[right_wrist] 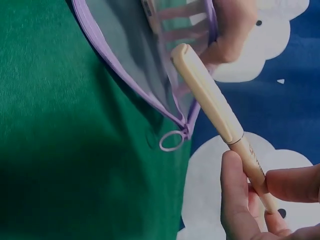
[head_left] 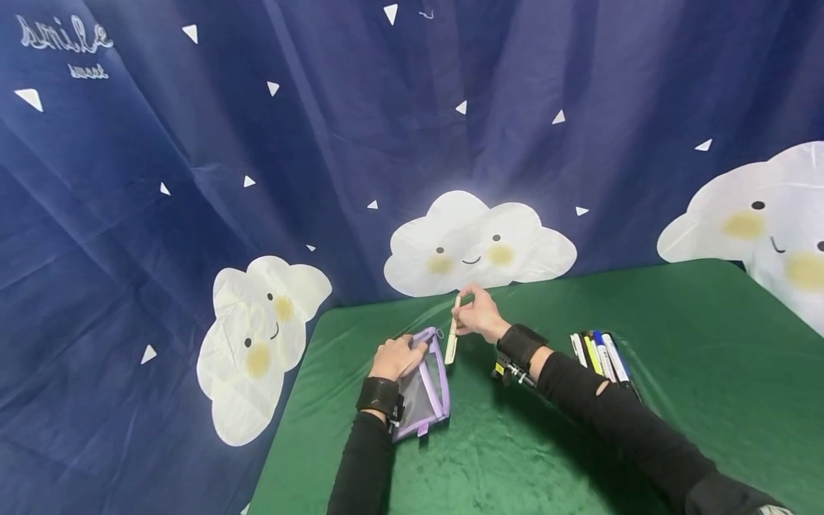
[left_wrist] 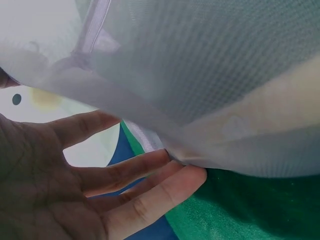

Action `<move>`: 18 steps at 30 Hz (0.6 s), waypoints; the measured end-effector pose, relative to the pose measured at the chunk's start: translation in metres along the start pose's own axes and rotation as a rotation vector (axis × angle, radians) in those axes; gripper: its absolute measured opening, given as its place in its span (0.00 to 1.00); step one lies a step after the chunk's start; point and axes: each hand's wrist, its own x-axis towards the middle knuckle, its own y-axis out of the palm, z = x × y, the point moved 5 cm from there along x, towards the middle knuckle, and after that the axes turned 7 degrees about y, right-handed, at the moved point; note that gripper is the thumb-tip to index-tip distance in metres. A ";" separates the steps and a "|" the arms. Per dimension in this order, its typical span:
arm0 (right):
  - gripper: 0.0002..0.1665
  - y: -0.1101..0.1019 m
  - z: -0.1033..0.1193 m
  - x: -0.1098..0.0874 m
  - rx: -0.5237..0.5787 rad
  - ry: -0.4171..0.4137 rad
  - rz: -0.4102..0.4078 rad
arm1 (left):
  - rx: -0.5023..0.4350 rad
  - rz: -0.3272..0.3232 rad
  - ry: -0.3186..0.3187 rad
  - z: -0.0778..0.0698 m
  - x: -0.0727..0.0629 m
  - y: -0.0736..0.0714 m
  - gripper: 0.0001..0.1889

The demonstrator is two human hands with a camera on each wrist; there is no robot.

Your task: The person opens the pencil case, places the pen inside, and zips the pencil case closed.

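Observation:
My left hand (head_left: pixel 394 357) grips the side of a mesh pencil pouch with lilac trim (head_left: pixel 441 383). Its fingers (left_wrist: pixel 150 200) lie against the grey mesh (left_wrist: pixel 165 65), and some of them show through it in the right wrist view. The pouch's zip is undone, with a ring-shaped pull (right_wrist: pixel 172 133) at its end. Between thumb and fingertips, my right hand (head_left: pixel 479 316) pinches a cream capped pen (right_wrist: pixel 210 97) by its narrower end. The pen's cap points down beside the pouch opening. Inside the pouch lies part of another pale pen (right_wrist: pixel 149 14).
Several pens and markers, among them a yellow one (head_left: pixel 592 355) and a white one (head_left: pixel 616 357), lie side by side to the right, partly behind my right sleeve. Green cloth (head_left: pixel 515 450) covers the table. A navy curtain (head_left: pixel 347 143) with clouds hangs behind it.

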 end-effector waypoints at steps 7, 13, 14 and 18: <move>0.24 0.011 -0.013 0.002 0.039 0.044 0.020 | -0.002 -0.006 0.003 -0.001 0.001 -0.001 0.33; 0.23 0.026 -0.020 0.004 0.066 0.096 0.038 | -0.009 0.000 -0.003 0.000 0.003 -0.003 0.34; 0.22 0.028 -0.021 0.004 0.072 0.107 0.041 | -0.008 0.004 -0.005 0.001 0.003 -0.002 0.34; 0.22 0.036 -0.025 0.004 0.092 0.139 0.044 | -0.010 0.013 -0.006 0.002 0.003 0.000 0.34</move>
